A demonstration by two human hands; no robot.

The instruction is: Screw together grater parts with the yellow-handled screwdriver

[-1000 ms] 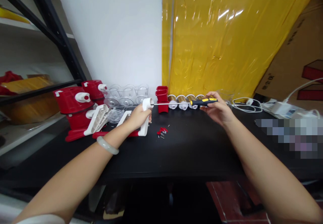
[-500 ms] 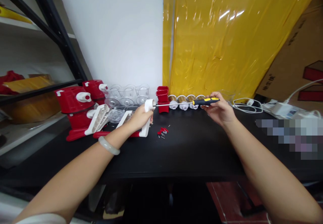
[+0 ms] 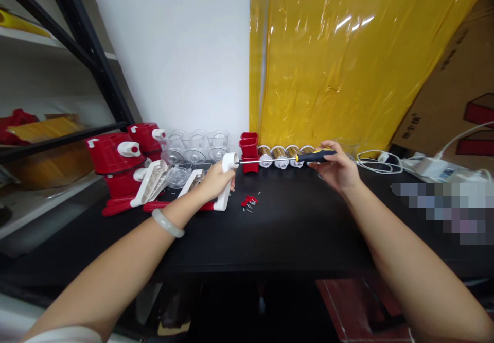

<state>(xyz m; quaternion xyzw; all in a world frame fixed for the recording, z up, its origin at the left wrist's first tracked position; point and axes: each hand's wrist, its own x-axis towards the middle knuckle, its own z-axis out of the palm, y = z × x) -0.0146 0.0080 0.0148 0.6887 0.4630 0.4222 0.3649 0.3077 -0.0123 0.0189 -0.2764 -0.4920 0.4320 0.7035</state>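
My left hand (image 3: 216, 181) is closed round a white plastic crank handle (image 3: 227, 181) that stands on a red base on the black table (image 3: 278, 229). My right hand (image 3: 336, 168) grips a screwdriver (image 3: 304, 156) by its black and yellow handle. Its metal shaft lies level and the tip sits in the round top end of the white handle. Small red clips and loose screws (image 3: 249, 201) lie on the table just right of my left hand.
Red machine bodies (image 3: 116, 163) with white knobs stand at the left, with clear plastic cups (image 3: 195, 144) behind. A red container (image 3: 248, 150) and a row of gold drums (image 3: 280, 155) line the back. White cables and a charger (image 3: 424, 165) lie right. A black shelf frame stands left.
The screwdriver's handle and my right hand have shifted slightly right and turned a little. My left hand keeps its hold on the white handle.
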